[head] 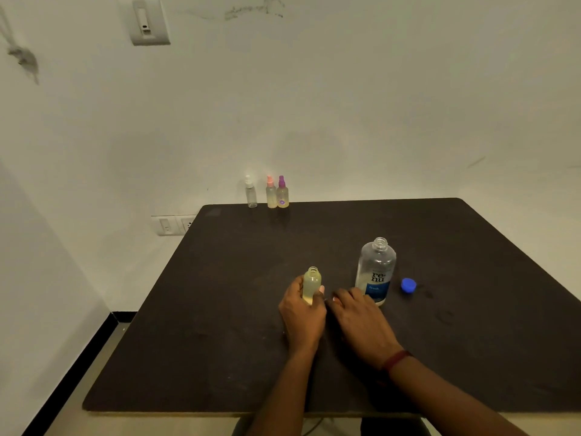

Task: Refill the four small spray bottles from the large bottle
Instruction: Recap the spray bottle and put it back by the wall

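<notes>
I see the fingers and thumb of the left hand (301, 313) wrapped round the lower half of a small uncapped bottle (312, 280). The bottle stands upright on the dark table (220, 309), near the middle and towards the front, and is partly filled with pale yellowish liquid. Its threaded neck stands open above the grip.

Just beside it the right hand (356, 314) lies palm down and low over the tabletop, fingers reaching towards the left hand. Something small and pale shows at their tips. I cannot tell whether they pinch it or only rest there, nor what it is. A dark red band (396, 360) circles that wrist.

Just behind the right hand's knuckles stands the large clear bottle (375, 272) with a blue label. It is upright, its mouth is open, and the hand hides its base. Its blue cap (408, 285) lies on the table just to its right.

Well away, at the far edge against the wall (345, 121), stand three small spray bottles. A clear white-topped one (251, 192) stands slightly apart from a pink-topped one (271, 193) and a purple-topped one (282, 193), which touch. Both forearms run off the bottom of the view. A wall socket (176, 225) shows left of the table.
</notes>
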